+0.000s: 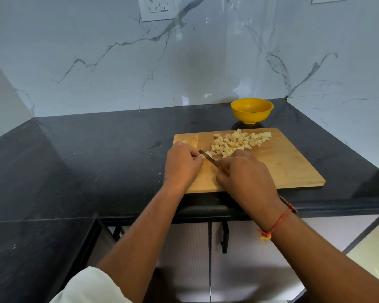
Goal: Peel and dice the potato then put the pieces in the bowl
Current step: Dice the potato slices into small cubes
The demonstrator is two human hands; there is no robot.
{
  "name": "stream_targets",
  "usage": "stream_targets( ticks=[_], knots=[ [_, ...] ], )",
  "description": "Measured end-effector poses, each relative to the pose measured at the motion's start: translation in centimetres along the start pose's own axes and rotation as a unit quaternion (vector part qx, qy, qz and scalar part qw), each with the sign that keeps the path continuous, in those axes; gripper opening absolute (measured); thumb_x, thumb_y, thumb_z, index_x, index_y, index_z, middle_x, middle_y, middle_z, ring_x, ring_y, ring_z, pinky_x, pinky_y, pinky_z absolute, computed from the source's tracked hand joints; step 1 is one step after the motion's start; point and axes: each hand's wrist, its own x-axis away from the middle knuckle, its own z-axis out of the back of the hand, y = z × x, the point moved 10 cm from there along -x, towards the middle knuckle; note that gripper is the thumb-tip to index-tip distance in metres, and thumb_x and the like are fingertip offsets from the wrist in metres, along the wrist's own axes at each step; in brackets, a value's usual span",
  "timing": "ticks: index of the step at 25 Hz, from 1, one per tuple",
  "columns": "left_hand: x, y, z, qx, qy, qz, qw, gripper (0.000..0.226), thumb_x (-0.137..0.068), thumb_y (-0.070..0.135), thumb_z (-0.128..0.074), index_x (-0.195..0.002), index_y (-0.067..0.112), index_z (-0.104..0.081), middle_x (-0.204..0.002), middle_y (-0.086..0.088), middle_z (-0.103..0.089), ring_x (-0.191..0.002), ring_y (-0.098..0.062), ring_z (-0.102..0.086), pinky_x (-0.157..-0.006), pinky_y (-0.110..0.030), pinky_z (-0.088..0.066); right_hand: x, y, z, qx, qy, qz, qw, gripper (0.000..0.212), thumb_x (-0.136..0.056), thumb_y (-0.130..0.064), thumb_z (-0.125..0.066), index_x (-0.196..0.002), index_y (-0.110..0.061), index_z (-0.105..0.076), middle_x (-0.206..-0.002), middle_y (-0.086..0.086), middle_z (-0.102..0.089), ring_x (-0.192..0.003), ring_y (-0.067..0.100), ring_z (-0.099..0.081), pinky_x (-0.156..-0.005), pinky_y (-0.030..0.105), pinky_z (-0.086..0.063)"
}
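Obs. Rectangular pale wooden cutting board (282,167), smooth grain and rounded corners, lies flat on the black speckled stone surface (96,149), its near edge close to the surface's front lip.

Diced potato pieces (239,141): cream-yellow, blocky, uneven cubes heaped in a loose band on the board's far half, none in the bowl that I can see.

Round glossy yellow plastic bowl (252,110) stands upright just beyond the board's far edge, apart from it. I cannot make out its contents.

Left hand (182,165): over the board's left near part, fingers curled in and pinching a small pale potato remnant (202,157) down against the wood.

Right hand (245,178): wrapped around the yellow-handled steel knife (207,156). The flat grey blade points left toward the left fingertips and meets the remnant.

A thin curved tan slice or peel (190,141) lies at the board's far left corner. I cannot tell which.

Red thread bracelet (278,221), knotted, on the right wrist. Grey-veined polished white marble wall (206,62) rises behind the board.
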Motion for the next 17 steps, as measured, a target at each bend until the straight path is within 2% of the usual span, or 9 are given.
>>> stream_targets(
  ticks=[2, 4, 6, 8, 11, 15, 17],
  knots=[
    [0.0, 0.0, 0.1, -0.004, 0.006, 0.001, 1.0, 0.008, -0.09, 0.023, -0.073, -0.093, 0.019, -0.079, -0.098, 0.005, -0.069, -0.081, -0.004, -0.058, -0.064, -0.008, -0.037, 0.6, -0.3, 0.1, 0.031, -0.003, 0.02, 0.999, 0.03, -0.097, -0.036, -0.054, -0.124, -0.034, -0.067, -0.095, -0.007, -0.049, -0.081, 0.009, -0.049, -0.067, 0.023, -0.045],
    [0.0, 0.0, 0.2, -0.006, 0.008, 0.0, 1.0, 0.009, -0.09, 0.024, -0.073, -0.093, 0.018, -0.078, -0.098, 0.006, -0.068, -0.079, -0.003, -0.056, -0.069, -0.01, -0.042, 1.2, -0.3, 0.5, 0.056, -0.003, 0.034, 0.998, 0.03, -0.098, -0.037, -0.054, -0.125, -0.037, -0.066, -0.094, -0.009, -0.048, -0.081, 0.008, -0.048, -0.066, 0.022, -0.043],
    [0.0, 0.1, 0.3, -0.004, 0.007, -0.001, 1.0, 0.009, -0.091, 0.024, -0.072, -0.094, 0.018, -0.078, -0.094, 0.008, -0.066, -0.074, 0.0, -0.053, -0.067, -0.009, -0.041, 1.5, 0.1, 1.1, 0.069, -0.002, 0.035, 0.997, 0.028, -0.097, -0.036, -0.055, -0.123, -0.038, -0.067, -0.096, -0.01, -0.049, -0.084, 0.008, -0.048, -0.066, 0.023, -0.045],
    [0.1, 0.2, 0.4, -0.002, 0.01, -0.003, 1.0, 0.009, -0.091, 0.024, -0.072, -0.093, 0.018, -0.078, -0.091, 0.01, -0.067, -0.071, 0.003, -0.052, -0.061, -0.006, -0.034, 1.7, 0.6, 2.1, 0.062, 0.017, 0.019, 0.998, 0.027, -0.094, -0.034, -0.058, -0.118, -0.037, -0.07, -0.097, -0.01, -0.053, -0.086, 0.008, -0.049, -0.065, 0.025, -0.047],
    [0.1, -0.1, 0.6, 0.002, 0.022, 0.003, 1.0, 0.009, -0.09, 0.024, -0.073, -0.09, 0.018, -0.079, -0.09, 0.009, -0.069, -0.073, 0.001, -0.054, -0.061, -0.006, -0.032, 1.5, 0.8, 2.8, 0.031, 0.05, -0.005, 0.998, 0.028, -0.091, -0.031, -0.061, -0.117, -0.033, -0.071, -0.094, -0.007, -0.055, -0.084, 0.01, -0.05, -0.063, 0.026, -0.046],
    [0.1, -0.2, 0.5, 0.003, 0.02, 0.011, 1.0, 0.01, -0.091, 0.025, -0.072, -0.091, 0.018, -0.079, -0.088, 0.006, -0.07, -0.074, -0.004, -0.058, -0.069, -0.01, -0.043, 0.7, -0.1, 1.5, 0.005, 0.036, -0.006, 0.999, 0.033, -0.092, -0.033, -0.06, -0.124, -0.034, -0.068, -0.094, -0.008, -0.053, -0.081, 0.009, -0.05, -0.065, 0.024, -0.045],
    [0.1, 0.0, 0.3, 0.003, 0.013, 0.007, 1.0, 0.011, -0.092, 0.024, -0.071, -0.094, 0.018, -0.079, -0.088, 0.006, -0.07, -0.072, -0.002, -0.056, -0.062, -0.007, -0.036, 0.5, -0.1, 0.9, -0.001, 0.022, -0.011, 1.0, 0.031, -0.093, -0.034, -0.059, -0.123, -0.032, -0.068, -0.095, -0.008, -0.052, -0.081, 0.007, -0.049, -0.066, 0.022, -0.043]
  ],
)
